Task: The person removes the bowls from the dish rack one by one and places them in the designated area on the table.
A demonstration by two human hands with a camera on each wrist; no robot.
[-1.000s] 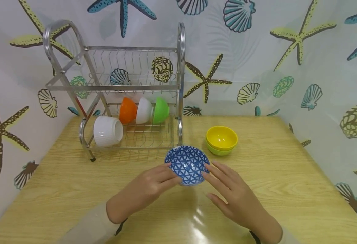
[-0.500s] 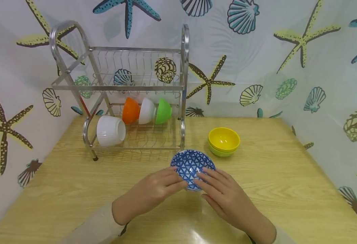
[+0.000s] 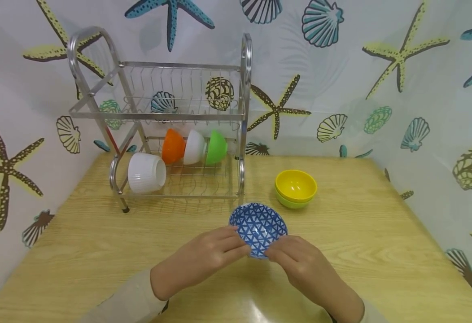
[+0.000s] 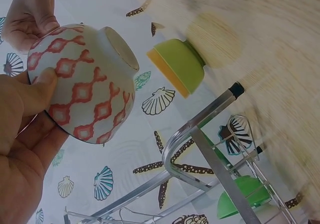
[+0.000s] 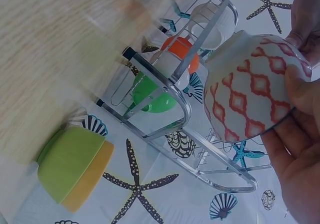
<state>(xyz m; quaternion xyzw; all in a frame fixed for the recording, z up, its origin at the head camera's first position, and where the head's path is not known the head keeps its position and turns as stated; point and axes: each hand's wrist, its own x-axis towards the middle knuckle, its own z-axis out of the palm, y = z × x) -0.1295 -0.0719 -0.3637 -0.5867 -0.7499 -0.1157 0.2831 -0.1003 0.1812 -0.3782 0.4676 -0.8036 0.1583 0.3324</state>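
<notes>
A bowl (image 3: 258, 229) is up off the table in front of me. Its inside has blue and white triangles; outside, the wrist views show white with red diamond shapes. My left hand (image 3: 209, 253) pinches the left rim, thumb (image 4: 46, 86) on the outer wall and fingers inside. On the near right rim, my right hand (image 3: 300, 264) pinches in the same way, its thumb (image 5: 298, 86) on the outside. The bowl tilts, with its opening toward the head camera and its white foot (image 4: 121, 48) facing away.
A two-tier metal dish rack (image 3: 159, 116) stands at back left. Its lower tier holds a white ribbed bowl (image 3: 143, 172), an orange bowl (image 3: 173, 147), a smaller white bowl (image 3: 193, 147) and a green bowl (image 3: 216, 147). Right of it, a yellow bowl (image 3: 295, 185) sits inside a lime bowl (image 3: 290, 203).
The right hand's fingers were spread at the bowl's right side and moved over its inside; now they pinch the rim. The bowl has shifted slightly right and nearer, with the left hand still holding it.
</notes>
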